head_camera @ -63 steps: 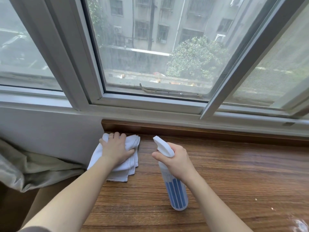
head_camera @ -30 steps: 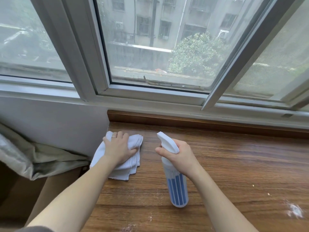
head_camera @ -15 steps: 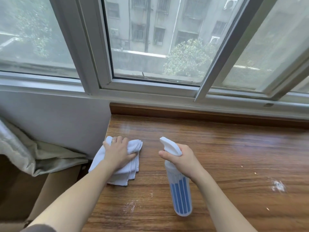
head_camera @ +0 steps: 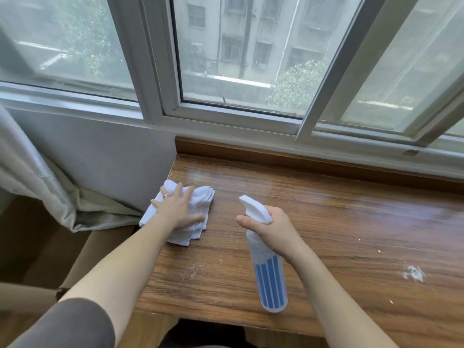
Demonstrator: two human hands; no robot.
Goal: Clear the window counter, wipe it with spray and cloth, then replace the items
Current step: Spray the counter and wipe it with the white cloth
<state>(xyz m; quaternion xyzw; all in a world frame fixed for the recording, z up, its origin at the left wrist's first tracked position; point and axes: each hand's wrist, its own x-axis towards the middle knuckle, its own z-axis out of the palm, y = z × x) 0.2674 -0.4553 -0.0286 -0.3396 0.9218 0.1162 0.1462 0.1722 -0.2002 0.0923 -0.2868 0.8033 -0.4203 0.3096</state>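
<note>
A folded white cloth point(head_camera: 200, 197) lies at the left end of the wooden window counter point(head_camera: 339, 222). My left hand point(head_camera: 177, 209) presses flat on it with the fingers spread. My right hand point(head_camera: 272, 229) grips the neck of a clear spray bottle point(head_camera: 270, 280) with blue stripes and a white nozzle. The bottle hangs tilted above the counter, its nozzle pointing up and to the left, with my index finger in front of the trigger.
White smears mark the counter at its front point(head_camera: 190, 271) and at the right point(head_camera: 414, 273). A wooden ledge and the window frame point(head_camera: 238, 120) bound the back. A grey curtain point(head_camera: 37, 177) hangs at the left over a cardboard box point(head_camera: 75, 259).
My left hand has slid the cloth from the back left corner toward me along the counter's left end. The camera has tipped down, showing the counter's front edge. The bottle stays gripped.
</note>
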